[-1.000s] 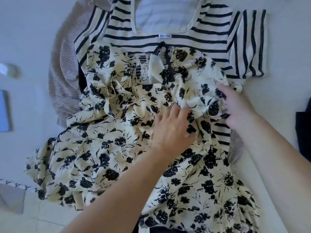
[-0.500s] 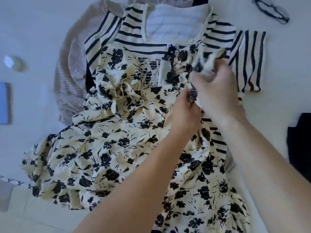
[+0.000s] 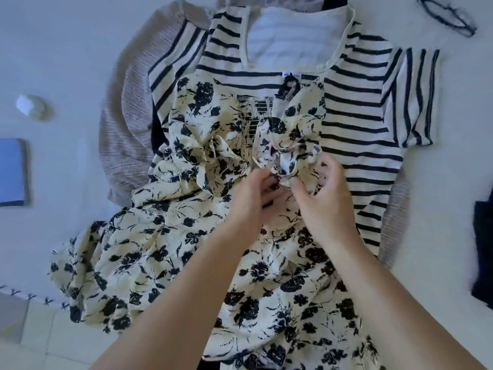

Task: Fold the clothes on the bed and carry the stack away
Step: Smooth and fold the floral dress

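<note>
A cream dress with black flower print [image 3: 165, 236] lies spread on the white bed [image 3: 66, 49], on top of a cream top with dark stripes [image 3: 368, 116] and a beige ribbed garment [image 3: 125, 124]. The dress's right sleeve is folded in over the smocked chest. My left hand [image 3: 253, 198] and my right hand [image 3: 322, 198] meet at the dress's middle, both pinching the ruffled sleeve cuff [image 3: 290, 161] between fingertips.
A pair of dark-framed glasses [image 3: 448, 17] lies at the far right on the bed. A dark garment [image 3: 482, 252] sits at the right edge. A small white object [image 3: 32, 106] and a blue flat thing [image 3: 12, 172] lie at the left.
The right hand lifted the dress's right sleeve from the outer side and folded it inward over the chest. The left hand rose from pressing the dress flat and now pinches the cuff too.
</note>
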